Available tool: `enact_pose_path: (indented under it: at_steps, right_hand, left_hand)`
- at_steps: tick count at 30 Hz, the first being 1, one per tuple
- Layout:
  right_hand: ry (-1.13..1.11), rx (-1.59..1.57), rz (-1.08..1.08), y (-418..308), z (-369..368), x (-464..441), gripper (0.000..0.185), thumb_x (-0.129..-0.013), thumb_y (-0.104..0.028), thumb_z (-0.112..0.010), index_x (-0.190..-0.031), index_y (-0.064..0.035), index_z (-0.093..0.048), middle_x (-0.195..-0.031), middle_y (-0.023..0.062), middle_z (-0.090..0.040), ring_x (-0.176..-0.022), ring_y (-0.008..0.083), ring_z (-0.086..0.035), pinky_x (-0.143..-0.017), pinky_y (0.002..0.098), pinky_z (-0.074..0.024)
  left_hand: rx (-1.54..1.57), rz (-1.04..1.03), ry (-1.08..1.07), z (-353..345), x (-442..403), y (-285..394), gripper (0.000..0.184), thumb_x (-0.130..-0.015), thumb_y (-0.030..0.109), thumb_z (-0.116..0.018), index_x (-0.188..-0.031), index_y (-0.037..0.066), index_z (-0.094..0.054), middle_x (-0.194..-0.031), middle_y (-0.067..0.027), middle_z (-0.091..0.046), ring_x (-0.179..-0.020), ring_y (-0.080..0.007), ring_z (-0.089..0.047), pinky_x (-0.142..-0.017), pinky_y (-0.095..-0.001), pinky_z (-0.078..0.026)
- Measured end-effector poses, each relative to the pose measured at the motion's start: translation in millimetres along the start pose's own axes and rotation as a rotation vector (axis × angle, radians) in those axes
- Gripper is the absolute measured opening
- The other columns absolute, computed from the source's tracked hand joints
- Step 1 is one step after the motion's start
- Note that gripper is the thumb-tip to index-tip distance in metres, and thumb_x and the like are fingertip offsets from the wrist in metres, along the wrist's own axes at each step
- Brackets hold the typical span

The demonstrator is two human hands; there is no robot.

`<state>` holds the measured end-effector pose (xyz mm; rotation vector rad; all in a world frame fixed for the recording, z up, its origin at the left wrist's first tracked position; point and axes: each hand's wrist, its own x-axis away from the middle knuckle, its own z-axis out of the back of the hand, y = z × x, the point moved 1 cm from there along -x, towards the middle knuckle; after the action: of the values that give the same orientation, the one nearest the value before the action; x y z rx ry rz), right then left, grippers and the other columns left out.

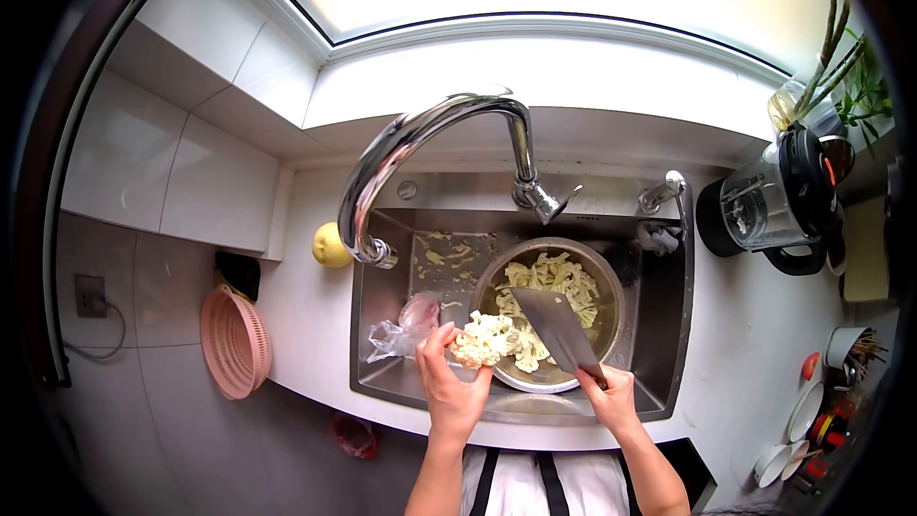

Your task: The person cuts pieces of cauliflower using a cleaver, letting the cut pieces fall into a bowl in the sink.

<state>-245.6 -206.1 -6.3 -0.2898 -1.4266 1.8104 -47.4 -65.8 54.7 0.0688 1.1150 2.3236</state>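
Note:
My left hand (453,387) grips a chunk of cauliflower (482,340) over the left rim of a round metal bowl (612,279). In my right hand (609,396) is the handle of a cleaver (558,327), its wide blade slanting up and left over the bowl, close to the chunk's right side. Cut cauliflower pieces (549,277) lie in the bowl, which stands in the steel sink (650,377). A clear plastic bag (406,325) with something pinkish rests in the sink to the left of the chunk.
A tall curved faucet (420,129) arches over the sink's left part. Pale scraps (447,253) lie on the sink floor. Left of the sink are a yellow fruit (330,245) and a pink basket (235,342). A blender (769,201) stands at the right; small bowls (805,411) sit beyond.

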Motion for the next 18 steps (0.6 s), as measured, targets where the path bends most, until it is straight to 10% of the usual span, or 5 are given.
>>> enact_pose_path:
  at_steps: [5, 18]
  right_hand:
    - [-0.002, 0.019, 0.034, 2.2, 10.3, 11.0, 0.013, -0.088, -0.009, -0.072, -0.098, -0.0001, -0.074, -0.073, 0.0114, -0.069, -0.06, 0.0146, -0.062, -0.057, 0.0287, -0.0466]
    - [-0.082, 0.009, 0.029, 11.0, 22.6, 26.3, 0.016, -0.086, -0.007, -0.073, -0.101, -0.0016, -0.074, -0.079, 0.0138, -0.072, -0.061, 0.017, -0.065, -0.058, 0.029, -0.0491]
  left_hand:
    - [-0.202, -0.218, 0.008, -5.0, 0.7, 19.5, 0.074, -0.066, -0.006, -0.077, -0.131, 0.007, -0.045, -0.12, -0.0134, -0.058, -0.112, -0.0338, -0.054, -0.103, -0.0466, -0.038]
    - [0.244, 0.2, -0.097, -16.3, 17.0, 28.4, 0.059, -0.078, 0.001, -0.081, -0.126, 0.002, -0.046, -0.115, -0.0125, -0.06, -0.101, -0.018, -0.062, -0.085, -0.0293, -0.051]
